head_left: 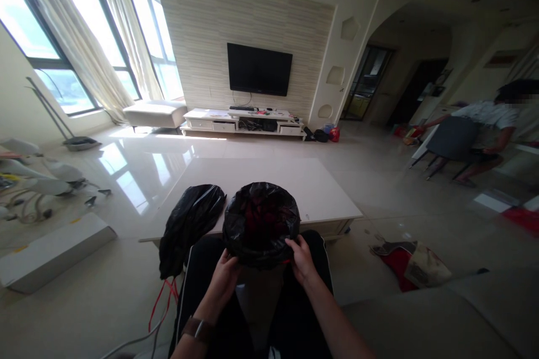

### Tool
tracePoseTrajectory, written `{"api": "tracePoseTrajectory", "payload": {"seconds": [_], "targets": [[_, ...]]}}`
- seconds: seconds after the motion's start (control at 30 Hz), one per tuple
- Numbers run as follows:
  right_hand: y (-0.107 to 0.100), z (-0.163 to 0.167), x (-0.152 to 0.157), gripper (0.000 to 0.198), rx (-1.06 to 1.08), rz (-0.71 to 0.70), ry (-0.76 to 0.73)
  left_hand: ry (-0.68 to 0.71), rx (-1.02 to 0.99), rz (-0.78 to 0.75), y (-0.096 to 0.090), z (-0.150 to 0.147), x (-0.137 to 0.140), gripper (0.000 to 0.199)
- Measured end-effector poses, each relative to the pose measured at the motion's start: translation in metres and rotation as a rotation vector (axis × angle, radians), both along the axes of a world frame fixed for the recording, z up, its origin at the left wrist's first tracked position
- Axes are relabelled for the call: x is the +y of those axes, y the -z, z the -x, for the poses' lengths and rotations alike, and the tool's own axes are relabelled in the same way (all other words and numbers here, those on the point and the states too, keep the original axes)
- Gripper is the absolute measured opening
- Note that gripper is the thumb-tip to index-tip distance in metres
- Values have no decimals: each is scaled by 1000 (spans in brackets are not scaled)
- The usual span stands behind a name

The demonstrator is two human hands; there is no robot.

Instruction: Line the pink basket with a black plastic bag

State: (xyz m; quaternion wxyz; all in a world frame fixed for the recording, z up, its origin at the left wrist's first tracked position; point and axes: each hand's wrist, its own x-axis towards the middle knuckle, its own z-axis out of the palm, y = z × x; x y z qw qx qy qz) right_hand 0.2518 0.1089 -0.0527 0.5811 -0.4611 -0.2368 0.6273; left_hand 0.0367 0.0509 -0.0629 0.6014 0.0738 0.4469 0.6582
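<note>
Head view, round bin (256, 286) lined with glossy, crinkled black plastic liner (261, 221), rim pinched by left hand (225, 277) and right hand (302, 261) (fingers clamped), held over lap, limp black bag (189, 224) draped on smooth white table (311, 190).

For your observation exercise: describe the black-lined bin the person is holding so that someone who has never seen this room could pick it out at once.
Start at the white low table below the wall-mounted TV. At its near edge sits the bin, gripped by the left hand and right hand. Unlike the bulging black bag beside it, its liner is stretched open over a round rim.
</note>
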Motion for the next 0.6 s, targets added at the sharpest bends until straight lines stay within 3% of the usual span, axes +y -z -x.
{"api": "tracePoseTrajectory", "payload": {"seconds": [0.17,0.33,0.6], "targets": [[-2,-3,-8,41,-12,-17,-2,64,53,-5,-9,3,-23,61],[-24,-14,-18,41,19,-13,34,136,83,-33,-20,8,-43,64],[-52,-32,-35,37,129,-9,74,66,161,-2,-27,18,-51,62]]}}
